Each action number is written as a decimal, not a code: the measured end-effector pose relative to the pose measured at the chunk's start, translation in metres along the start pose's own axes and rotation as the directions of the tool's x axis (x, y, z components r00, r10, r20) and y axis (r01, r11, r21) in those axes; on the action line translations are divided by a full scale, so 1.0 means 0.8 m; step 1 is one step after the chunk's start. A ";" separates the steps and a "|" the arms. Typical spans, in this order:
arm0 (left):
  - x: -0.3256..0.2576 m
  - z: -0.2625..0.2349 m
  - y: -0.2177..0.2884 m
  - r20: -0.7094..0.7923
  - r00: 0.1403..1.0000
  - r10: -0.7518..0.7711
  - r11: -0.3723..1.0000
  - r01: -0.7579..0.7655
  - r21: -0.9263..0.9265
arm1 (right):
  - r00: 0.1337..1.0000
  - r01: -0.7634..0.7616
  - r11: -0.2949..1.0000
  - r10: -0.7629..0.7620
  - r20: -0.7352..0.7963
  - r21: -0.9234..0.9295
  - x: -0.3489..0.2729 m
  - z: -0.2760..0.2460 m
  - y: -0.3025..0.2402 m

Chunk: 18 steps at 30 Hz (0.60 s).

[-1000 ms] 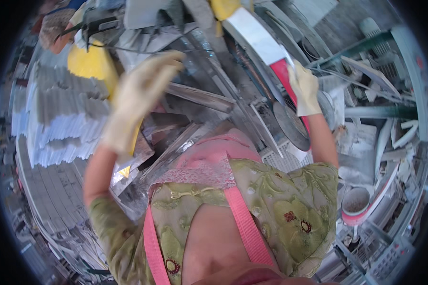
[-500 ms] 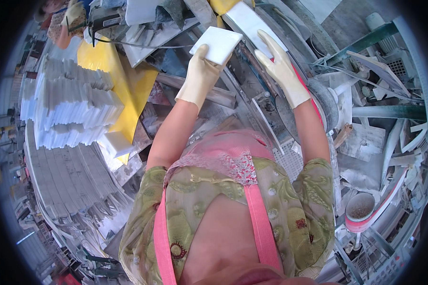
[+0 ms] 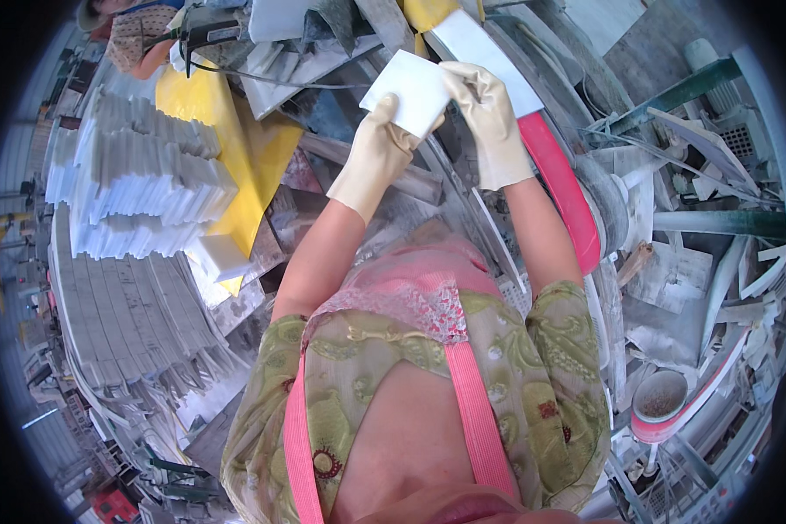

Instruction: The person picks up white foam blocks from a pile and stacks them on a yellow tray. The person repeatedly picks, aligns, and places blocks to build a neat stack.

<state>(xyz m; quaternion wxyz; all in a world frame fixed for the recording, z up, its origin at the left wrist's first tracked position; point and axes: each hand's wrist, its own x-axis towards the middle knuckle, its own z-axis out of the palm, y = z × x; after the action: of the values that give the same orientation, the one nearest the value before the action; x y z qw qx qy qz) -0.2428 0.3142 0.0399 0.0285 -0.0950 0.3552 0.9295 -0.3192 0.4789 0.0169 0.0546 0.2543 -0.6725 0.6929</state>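
A square white tile (image 3: 406,92) is held up in front of me, tilted. My left hand (image 3: 375,155), in a cream rubber glove, is closed round its near left edge, thumb on top and the other fingers beneath. My right hand (image 3: 487,113), gloved the same way, has its fingers bent in against the tile's right corner, pinching that edge. Behind the right hand lies a longer white slab (image 3: 485,61) on a narrow bench. A red curved strip (image 3: 563,192) runs from the slab's near end toward my right forearm.
To the left, several stacks of thin white tiles (image 3: 140,175) stand beside a yellow sheet (image 3: 253,166). Below them are long grey strips (image 3: 131,323). Green metal bars (image 3: 716,223) and a round cup of grit (image 3: 659,395) are on the right. Another person (image 3: 144,39) is at the far left.
My right hand has moved left from above the long slab to the tile's corner, its fingers bending in. The tile has turned slightly in my left hand. More of the red strip shows.
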 end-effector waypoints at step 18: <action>-0.005 -0.051 -0.017 -0.046 0.997 0.060 0.809 -0.022 0.588 | 0.891 -0.452 0.873 0.449 0.063 0.180 0.002 0.010 0.007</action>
<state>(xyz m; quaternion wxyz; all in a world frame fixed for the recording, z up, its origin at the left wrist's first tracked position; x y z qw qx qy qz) -0.2305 0.2970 0.0021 0.0252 -0.1026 0.6274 0.7715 -0.3204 0.4705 0.0123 -0.1392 0.1014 -0.6444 0.7451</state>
